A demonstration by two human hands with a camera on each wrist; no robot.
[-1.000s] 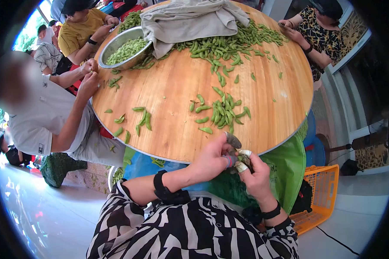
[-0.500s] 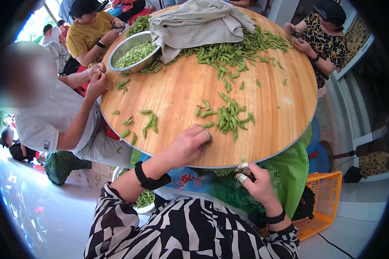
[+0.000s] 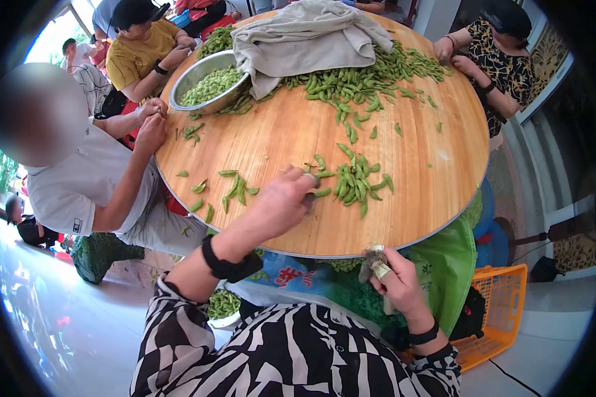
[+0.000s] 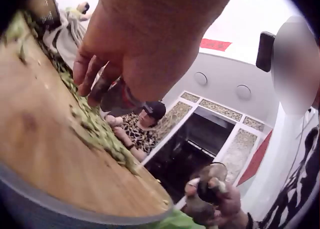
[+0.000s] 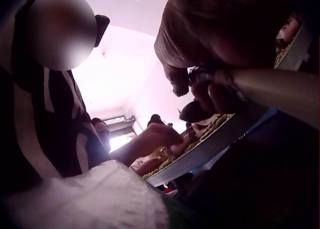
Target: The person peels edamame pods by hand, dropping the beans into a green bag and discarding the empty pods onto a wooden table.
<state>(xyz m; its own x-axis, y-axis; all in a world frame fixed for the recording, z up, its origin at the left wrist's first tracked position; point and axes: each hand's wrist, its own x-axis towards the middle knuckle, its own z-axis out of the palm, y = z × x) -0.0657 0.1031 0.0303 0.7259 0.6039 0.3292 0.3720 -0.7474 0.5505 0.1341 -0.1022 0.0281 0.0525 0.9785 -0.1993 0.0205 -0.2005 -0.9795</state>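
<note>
Over the near part of the round wooden table (image 3: 278, 139), my left hand (image 3: 281, 202) reaches out, its covered fingertips beside a few green pods (image 3: 322, 192) left of a small pile (image 3: 354, 178). The left wrist view shows this hand (image 4: 145, 44) with its fingers hanging down, slightly bent and apart, above the tabletop (image 4: 45, 134). My right hand (image 3: 402, 284) is bent in front of the table edge, with pale wraps and dark coverings on its fingertips. Whether it pinches anything is hidden there and too dark in the right wrist view.
A metal colander (image 3: 208, 89) of shelled beans, a grey cloth (image 3: 308, 46) and a large pod heap (image 3: 377, 76) lie farther back. Other people sit around the table. An orange crate (image 3: 503, 311) stands at right, beside a green bag (image 3: 447, 264); a pod-filled tub (image 3: 224, 304) is below.
From beside the right hand, my left hand has moved left and forward over the table to the pods. My right hand has stayed near the table edge, turning slightly.
</note>
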